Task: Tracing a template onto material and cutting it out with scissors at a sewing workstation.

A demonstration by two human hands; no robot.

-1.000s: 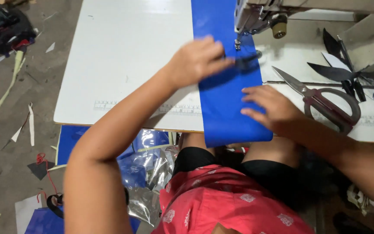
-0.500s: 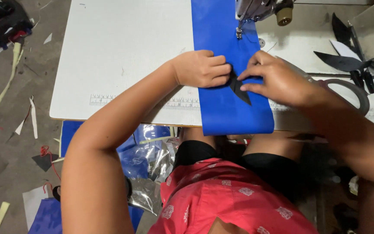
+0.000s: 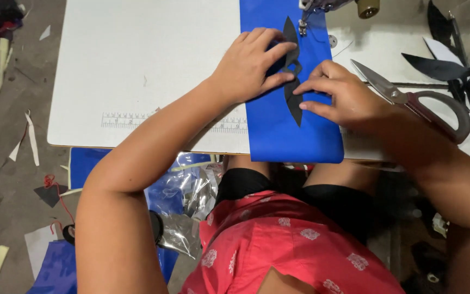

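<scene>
Two hands meet over a blue strip [image 3: 295,130] on a white table [image 3: 137,81]. Left hand [image 3: 248,65]: palm down, fingers curled loosely, fingertips pressing the upper half of a black cutout [image 3: 292,73]; whether it pinches the piece or only pins it flat cannot be told. Right hand [image 3: 338,95]: at 3 o'clock of the left, fingertips [image 3: 300,90] pressed on the cutout's middle and lower half, thumb tucked beneath the fingers; nothing enclosed in the palm. The two sets of fingertips lie just beside each other, nearly touching. Black cutout: a slim, pointed, leaf-like shape lying lengthwise on the strip, one tip at 12 o'clock near the presser foot [image 3: 303,24], the other tip at 6 o'clock below the right fingers. Blue strip: runs from the machine at 12 o'clock to the table's near edge, where it folds over. Scissors [image 3: 414,100]: at 3 o'clock of the right hand, blades pointing toward 10 o'clock, handles partly under the right wrist. More black pieces [image 3: 441,65] lie at 2 o'clock, well apart from the hands. Ruler markings [image 3: 131,121] run along the table's near edge at 8 o'clock. Floor [image 3: 6,179] at 9 o'clock: scraps of fabric and paper. Blue material and clear plastic [image 3: 186,190] sit under the table at 7 o'clock.
</scene>
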